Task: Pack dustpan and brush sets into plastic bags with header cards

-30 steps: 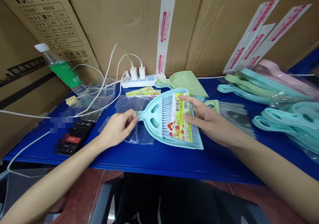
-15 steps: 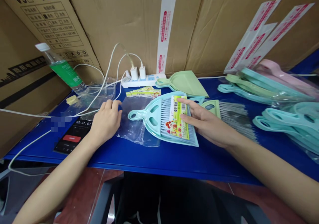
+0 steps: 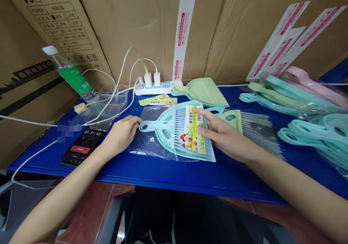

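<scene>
A light blue dustpan (image 3: 167, 118) with a bristled brush (image 3: 179, 128) nested in it lies on the blue table, its handle pointing left. A printed yellow-and-white label card (image 3: 194, 137) lies across the bristles. My right hand (image 3: 220, 130) grips the set from the right, fingers over the card; its underside is hidden. Around the handle end and lower pan is a clear plastic bag (image 3: 144, 148). My left hand (image 3: 123, 133) is closed in a pinch at the handle's tip, apparently on the bag's film; the exact contact is hard to see.
A green dustpan (image 3: 208, 92) and green brush (image 3: 235, 119) lie behind and right. Bagged sets (image 3: 312, 131) pile up at right. Label cards (image 3: 160, 100), a power strip (image 3: 163, 88) with cables, a tilted bottle (image 3: 74, 78) and a phone (image 3: 83, 146) are at left. Cardboard (image 3: 141, 19) stands behind.
My left hand has moved right to the handle's tip, its fingers drawn into a pinch. The bag's film now reaches farther right over the pan. My right hand stays on the set.
</scene>
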The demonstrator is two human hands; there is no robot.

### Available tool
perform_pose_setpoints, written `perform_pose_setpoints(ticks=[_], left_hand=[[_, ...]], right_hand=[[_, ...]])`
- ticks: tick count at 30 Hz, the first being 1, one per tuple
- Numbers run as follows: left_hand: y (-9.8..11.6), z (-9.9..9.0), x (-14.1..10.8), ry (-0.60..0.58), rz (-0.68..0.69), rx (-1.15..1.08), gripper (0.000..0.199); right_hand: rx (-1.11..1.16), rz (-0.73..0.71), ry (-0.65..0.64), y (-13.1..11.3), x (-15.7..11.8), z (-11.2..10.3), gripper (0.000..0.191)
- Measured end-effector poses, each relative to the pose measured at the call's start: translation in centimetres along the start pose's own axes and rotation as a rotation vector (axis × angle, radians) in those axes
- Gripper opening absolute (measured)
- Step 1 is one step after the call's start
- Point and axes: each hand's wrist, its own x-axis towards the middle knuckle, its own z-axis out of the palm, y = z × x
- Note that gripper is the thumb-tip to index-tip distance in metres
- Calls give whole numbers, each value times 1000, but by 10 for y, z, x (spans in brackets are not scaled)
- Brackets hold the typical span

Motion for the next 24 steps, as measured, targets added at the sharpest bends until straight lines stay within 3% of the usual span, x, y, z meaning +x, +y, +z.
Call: perform_pose_setpoints(ticks=[13, 24], left_hand=[[3, -5, 2, 4, -43, -18, 17], [9, -19, 3, -67, -271, 142, 18]], right_hand=[[-35, 69, 11, 1, 0, 1, 70], [-167, 101, 21, 4, 1, -3, 67]])
